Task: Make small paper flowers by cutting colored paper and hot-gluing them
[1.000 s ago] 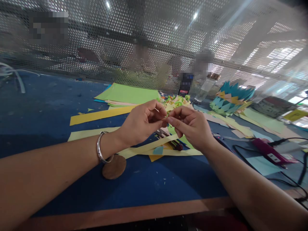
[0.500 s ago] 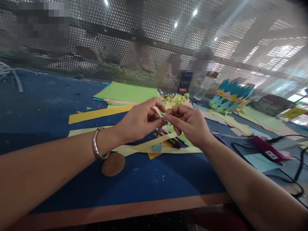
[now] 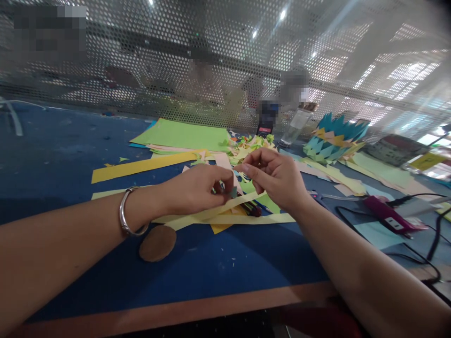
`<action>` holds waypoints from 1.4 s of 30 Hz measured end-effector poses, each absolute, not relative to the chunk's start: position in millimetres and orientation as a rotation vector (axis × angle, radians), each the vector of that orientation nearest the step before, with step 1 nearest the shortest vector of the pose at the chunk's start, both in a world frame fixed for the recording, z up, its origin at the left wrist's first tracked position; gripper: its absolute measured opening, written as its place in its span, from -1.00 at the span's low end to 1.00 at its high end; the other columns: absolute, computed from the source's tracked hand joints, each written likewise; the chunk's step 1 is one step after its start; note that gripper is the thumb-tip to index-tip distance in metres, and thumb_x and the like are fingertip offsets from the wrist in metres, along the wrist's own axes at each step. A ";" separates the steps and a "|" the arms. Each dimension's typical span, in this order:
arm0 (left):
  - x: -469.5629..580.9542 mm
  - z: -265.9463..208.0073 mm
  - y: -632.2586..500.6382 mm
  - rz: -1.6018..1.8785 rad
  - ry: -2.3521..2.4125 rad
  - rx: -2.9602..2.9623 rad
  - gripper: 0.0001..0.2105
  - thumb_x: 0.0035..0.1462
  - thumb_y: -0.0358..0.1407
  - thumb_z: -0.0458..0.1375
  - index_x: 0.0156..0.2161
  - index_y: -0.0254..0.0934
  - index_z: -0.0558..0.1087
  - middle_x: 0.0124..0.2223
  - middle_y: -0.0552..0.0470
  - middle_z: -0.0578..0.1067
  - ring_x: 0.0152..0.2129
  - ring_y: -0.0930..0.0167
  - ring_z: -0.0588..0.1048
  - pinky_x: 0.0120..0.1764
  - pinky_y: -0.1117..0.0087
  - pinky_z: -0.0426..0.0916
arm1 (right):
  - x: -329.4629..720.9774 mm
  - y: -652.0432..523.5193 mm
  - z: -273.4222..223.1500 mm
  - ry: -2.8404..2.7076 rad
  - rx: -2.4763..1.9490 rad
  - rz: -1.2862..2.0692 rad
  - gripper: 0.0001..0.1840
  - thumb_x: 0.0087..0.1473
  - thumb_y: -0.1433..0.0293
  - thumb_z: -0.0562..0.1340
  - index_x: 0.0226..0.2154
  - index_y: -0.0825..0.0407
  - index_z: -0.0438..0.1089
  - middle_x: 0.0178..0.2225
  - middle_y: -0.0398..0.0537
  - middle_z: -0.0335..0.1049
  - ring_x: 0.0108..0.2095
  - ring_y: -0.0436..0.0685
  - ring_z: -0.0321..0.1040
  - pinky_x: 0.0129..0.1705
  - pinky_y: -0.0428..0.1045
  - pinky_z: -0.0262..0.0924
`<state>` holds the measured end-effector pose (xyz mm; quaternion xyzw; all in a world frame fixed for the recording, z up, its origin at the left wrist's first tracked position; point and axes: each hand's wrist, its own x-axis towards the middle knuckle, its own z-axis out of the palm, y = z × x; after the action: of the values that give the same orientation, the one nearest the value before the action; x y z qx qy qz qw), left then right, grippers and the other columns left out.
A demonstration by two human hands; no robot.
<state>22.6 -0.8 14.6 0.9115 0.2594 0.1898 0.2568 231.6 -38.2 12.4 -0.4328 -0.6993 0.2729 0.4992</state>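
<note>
Head view shows the right hand (image 3: 278,177) with thumb and forefinger pinched together. Beside it, the left hand (image 3: 193,188) curls near pale-yellow paper strips (image 3: 262,219), its hold unclear.

A small pale piece (image 3: 237,167) sticks out to the left from the thumb and forefinger of the right hand (image 3: 276,176), its outline too small to make out. A teal scrap (image 3: 234,191), partly hidden, is pinched in the fingertips of the left hand (image 3: 193,188), lower than the pale piece and apart from it.
</note>
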 end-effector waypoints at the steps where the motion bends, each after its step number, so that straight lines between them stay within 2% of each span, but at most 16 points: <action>1: 22.8 13.1 2.2 0.612 0.731 2.450 -0.92 0.05 -0.39 0.16 -0.33 -0.24 0.49 -0.39 0.08 0.53 -0.48 0.44 0.46 -0.41 0.47 0.28 | 231.6 -38.4 12.1 -1.703 -1.041 0.631 -0.68 0.09 0.17 0.39 -0.38 0.08 0.39 -0.47 -0.19 0.33 -0.69 -0.15 0.15 -0.69 -0.13 0.04; 7: 23.4 7.9 9.7 1.017 0.715 2.365 -0.99 0.06 -0.40 0.21 -0.37 -0.27 0.46 -0.45 0.15 0.49 -0.50 0.50 0.44 -0.37 0.48 0.33 | 233.4 -38.6 7.3 -1.825 -1.048 0.478 -0.86 0.18 0.33 0.31 -0.33 0.05 0.38 -0.46 -0.20 0.31 -0.63 -0.13 0.16 -0.59 -0.11 0.10; 13: 26.5 6.0 5.9 1.049 0.596 2.091 -0.92 0.07 -0.37 0.28 -0.31 -0.29 0.49 -0.37 0.07 0.52 -0.44 0.47 0.48 -0.31 0.43 0.39 | 233.4 -40.1 4.5 -1.892 -1.061 0.355 -0.95 0.19 0.41 0.27 -0.31 0.03 0.38 -0.45 -0.21 0.30 -0.58 -0.11 0.20 -0.54 -0.10 0.13; 19: 32.0 9.0 5.9 1.031 0.529 1.577 -0.84 0.06 -0.30 0.35 -0.29 -0.30 0.48 -0.32 0.07 0.48 -0.37 0.47 0.50 -0.21 0.36 0.50 | 232.0 -42.8 7.1 -1.882 -1.043 0.318 -0.94 0.18 0.39 0.27 -0.30 0.04 0.39 -0.45 -0.19 0.31 -0.57 -0.09 0.21 -0.57 -0.11 0.12; 25: 36.4 9.2 1.0 1.022 0.565 1.322 -0.78 -0.06 -0.40 0.41 -0.33 -0.31 0.46 -0.37 0.10 0.49 -0.41 0.48 0.52 -0.25 0.39 0.49 | 231.8 -43.4 6.6 -1.888 -1.036 0.329 -0.94 0.19 0.38 0.27 -0.28 0.04 0.40 -0.42 -0.17 0.35 -0.59 -0.11 0.20 -0.56 -0.10 0.14; 28: 37.3 10.7 -1.2 1.008 0.577 1.226 -0.79 -0.09 -0.46 0.40 -0.35 -0.32 0.46 -0.37 0.13 0.48 -0.41 0.51 0.52 -0.21 0.39 0.48 | 231.6 -44.7 6.4 -1.896 -1.029 0.338 -0.92 0.20 0.37 0.28 -0.27 0.04 0.41 -0.40 -0.16 0.36 -0.59 -0.11 0.22 -0.55 -0.11 0.15; 31: 36.7 11.4 -0.4 0.997 0.586 1.198 -0.78 -0.13 -0.51 0.40 -0.38 -0.33 0.46 -0.39 0.15 0.47 -0.42 0.53 0.52 -0.19 0.42 0.46 | 230.6 -46.0 6.9 -1.901 -1.035 0.370 -0.87 0.19 0.33 0.30 -0.25 0.05 0.43 -0.38 -0.14 0.39 -0.59 -0.11 0.25 -0.57 -0.11 0.15; 36: 33.3 8.3 5.1 1.021 0.570 1.341 -0.78 -0.10 -0.48 0.40 -0.32 -0.31 0.47 -0.36 0.11 0.50 -0.43 0.51 0.51 -0.28 0.45 0.41 | 228.2 -47.1 9.6 -1.871 -1.012 0.485 -0.81 0.21 0.27 0.30 -0.25 0.07 0.43 -0.39 -0.14 0.40 -0.60 -0.10 0.32 -0.57 -0.12 0.23; 42: 32.2 8.4 5.9 1.030 0.554 1.527 -0.77 -0.07 -0.42 0.40 -0.29 -0.31 0.46 -0.32 0.06 0.55 -0.35 0.46 0.54 -0.18 0.38 0.43 | 228.0 -44.9 10.0 -1.803 -1.014 0.568 -0.77 0.22 0.24 0.30 -0.27 0.08 0.42 -0.46 -0.18 0.38 -0.67 -0.10 0.32 -0.62 -0.13 0.26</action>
<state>32.2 5.9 8.4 0.6511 0.2363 0.4392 0.5722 228.0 -44.9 10.0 -0.4151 -0.7383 0.2326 0.4780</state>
